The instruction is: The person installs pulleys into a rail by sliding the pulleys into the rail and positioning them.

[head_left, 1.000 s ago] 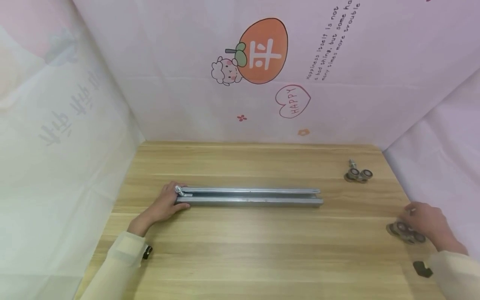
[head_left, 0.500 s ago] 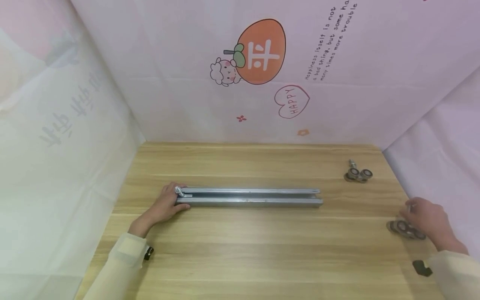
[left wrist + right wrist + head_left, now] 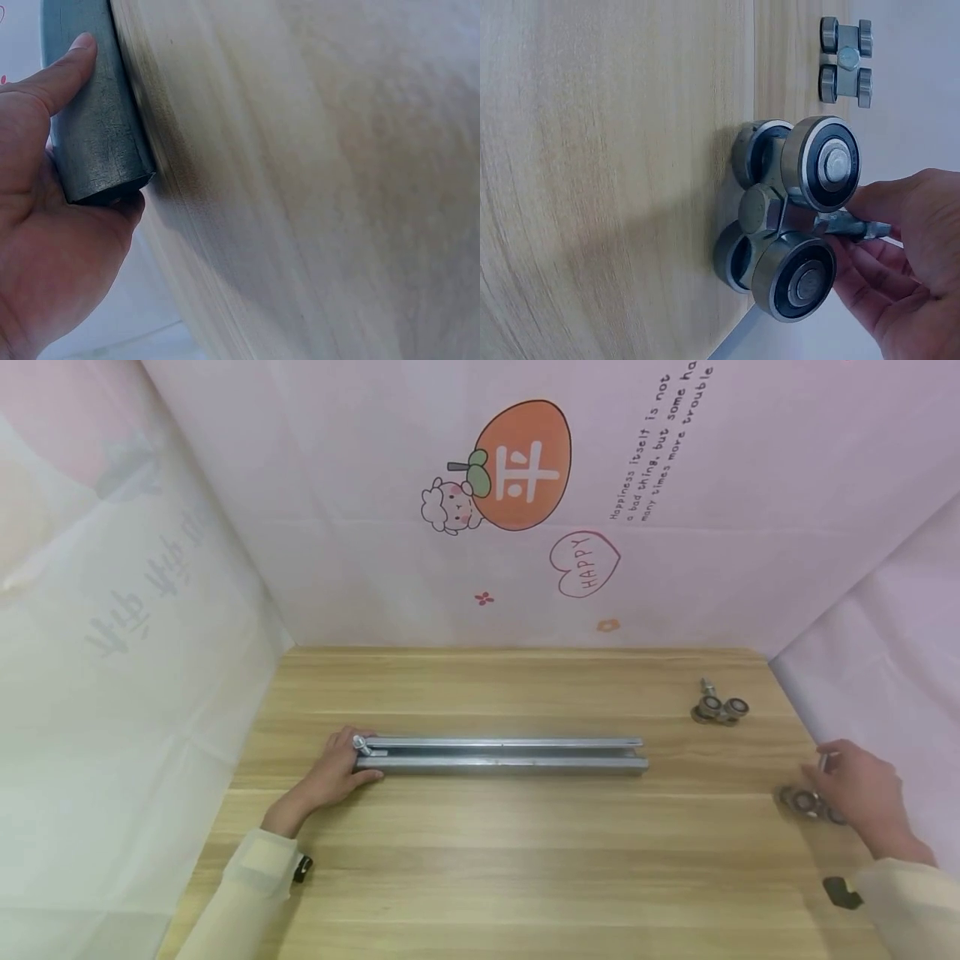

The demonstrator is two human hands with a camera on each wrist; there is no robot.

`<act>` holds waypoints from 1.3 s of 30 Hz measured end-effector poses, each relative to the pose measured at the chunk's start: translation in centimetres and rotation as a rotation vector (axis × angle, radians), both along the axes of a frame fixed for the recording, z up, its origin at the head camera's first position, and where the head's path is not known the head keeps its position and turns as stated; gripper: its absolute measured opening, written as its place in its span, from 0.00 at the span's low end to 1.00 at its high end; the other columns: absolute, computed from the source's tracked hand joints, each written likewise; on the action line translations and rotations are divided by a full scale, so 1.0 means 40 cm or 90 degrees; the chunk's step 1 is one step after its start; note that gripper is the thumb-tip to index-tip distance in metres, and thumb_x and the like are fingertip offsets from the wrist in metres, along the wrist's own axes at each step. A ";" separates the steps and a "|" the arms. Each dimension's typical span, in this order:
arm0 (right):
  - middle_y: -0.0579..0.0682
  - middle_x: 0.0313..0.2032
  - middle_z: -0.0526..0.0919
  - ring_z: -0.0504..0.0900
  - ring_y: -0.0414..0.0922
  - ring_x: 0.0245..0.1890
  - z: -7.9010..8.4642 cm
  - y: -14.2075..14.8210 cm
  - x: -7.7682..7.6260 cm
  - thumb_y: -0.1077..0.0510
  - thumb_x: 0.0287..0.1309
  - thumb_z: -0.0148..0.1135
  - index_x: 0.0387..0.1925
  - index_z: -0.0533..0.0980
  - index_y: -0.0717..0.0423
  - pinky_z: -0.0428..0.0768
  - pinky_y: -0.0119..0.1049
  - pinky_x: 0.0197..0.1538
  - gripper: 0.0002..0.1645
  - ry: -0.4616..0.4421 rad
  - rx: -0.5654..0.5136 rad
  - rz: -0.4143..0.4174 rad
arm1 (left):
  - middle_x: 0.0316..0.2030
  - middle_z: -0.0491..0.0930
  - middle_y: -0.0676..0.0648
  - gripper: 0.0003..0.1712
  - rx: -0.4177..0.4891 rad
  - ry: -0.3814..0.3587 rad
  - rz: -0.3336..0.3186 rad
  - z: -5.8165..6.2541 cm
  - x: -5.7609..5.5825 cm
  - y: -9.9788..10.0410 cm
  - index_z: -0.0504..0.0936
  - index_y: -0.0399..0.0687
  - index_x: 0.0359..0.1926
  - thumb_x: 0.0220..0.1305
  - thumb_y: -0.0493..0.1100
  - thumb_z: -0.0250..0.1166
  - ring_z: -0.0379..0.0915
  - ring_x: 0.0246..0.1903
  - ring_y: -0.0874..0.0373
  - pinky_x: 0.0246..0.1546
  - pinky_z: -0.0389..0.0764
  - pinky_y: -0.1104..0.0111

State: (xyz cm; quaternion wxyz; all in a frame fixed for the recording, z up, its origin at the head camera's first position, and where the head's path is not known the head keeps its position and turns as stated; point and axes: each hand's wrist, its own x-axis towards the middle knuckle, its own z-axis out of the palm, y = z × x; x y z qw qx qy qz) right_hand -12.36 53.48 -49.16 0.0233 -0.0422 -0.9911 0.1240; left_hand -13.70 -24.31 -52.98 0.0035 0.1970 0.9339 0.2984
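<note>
A long silver metal track (image 3: 502, 764) with an open slot lies across the wooden table. My left hand (image 3: 337, 772) grips its left end, the thumb along the near side and the other fingers mostly hidden behind. A bolt (image 3: 361, 745) sticks up from the slot at that end. Over at the table's right edge, my right hand (image 3: 862, 789) holds a roller trolley (image 3: 801, 217) by its threaded bolt, pinched between thumb and fingers. In the right wrist view its ball-bearing wheels face the tabletop, close to it.
A second roller trolley (image 3: 718, 710) rests near the back right corner of the wooden table (image 3: 495, 877), its bolt pointing away. Printed cloth walls (image 3: 360, 585) rise along the back, left and right of the table.
My right hand has shifted slightly toward the back of the table with the roller trolley. The left hand and the track stay where they were.
</note>
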 end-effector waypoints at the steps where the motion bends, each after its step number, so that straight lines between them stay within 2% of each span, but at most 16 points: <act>1: 0.75 0.35 0.81 0.80 0.64 0.29 0.001 -0.003 0.001 0.51 0.54 0.67 0.50 0.68 0.79 0.77 0.58 0.28 0.36 0.011 -0.002 0.000 | 0.54 0.72 0.36 0.36 0.001 0.000 0.000 0.000 0.000 0.000 0.72 0.36 0.60 0.54 0.46 0.72 0.62 0.54 0.42 0.58 0.62 0.48; 8: 0.76 0.37 0.80 0.80 0.67 0.32 0.012 -0.026 0.003 0.53 0.54 0.67 0.49 0.69 0.77 0.75 0.60 0.32 0.33 0.049 -0.005 -0.004 | 0.54 0.72 0.37 0.36 0.001 0.001 -0.004 -0.006 -0.002 -0.001 0.72 0.36 0.61 0.54 0.47 0.72 0.62 0.54 0.43 0.58 0.62 0.49; 18: 0.74 0.35 0.80 0.80 0.65 0.29 0.012 -0.041 0.006 0.57 0.54 0.67 0.47 0.71 0.74 0.73 0.59 0.30 0.27 0.112 -0.029 -0.009 | 0.55 0.71 0.36 0.36 0.002 -0.004 -0.002 -0.005 -0.002 0.003 0.72 0.37 0.61 0.55 0.47 0.71 0.61 0.54 0.43 0.58 0.62 0.49; 27: 0.73 0.34 0.81 0.79 0.62 0.26 0.010 -0.048 0.007 0.61 0.50 0.69 0.42 0.75 0.73 0.75 0.57 0.27 0.21 0.122 -0.019 0.032 | 0.54 0.71 0.36 0.36 0.000 -0.011 0.007 0.002 0.005 0.002 0.71 0.36 0.62 0.55 0.47 0.71 0.61 0.55 0.42 0.59 0.62 0.49; 32: 0.73 0.34 0.81 0.79 0.64 0.27 0.013 -0.056 0.009 0.63 0.48 0.69 0.37 0.77 0.73 0.74 0.58 0.27 0.17 0.136 -0.005 0.057 | 0.54 0.71 0.37 0.36 0.000 -0.003 0.006 -0.002 0.005 -0.001 0.71 0.36 0.62 0.55 0.48 0.70 0.61 0.54 0.43 0.58 0.62 0.49; 39: 0.73 0.34 0.80 0.78 0.63 0.27 0.026 -0.059 0.003 0.61 0.48 0.68 0.39 0.77 0.73 0.75 0.59 0.27 0.19 0.094 -0.001 0.063 | 0.54 0.71 0.38 0.35 -0.002 -0.001 0.000 -0.011 0.003 -0.005 0.72 0.37 0.62 0.56 0.49 0.70 0.61 0.54 0.44 0.58 0.62 0.49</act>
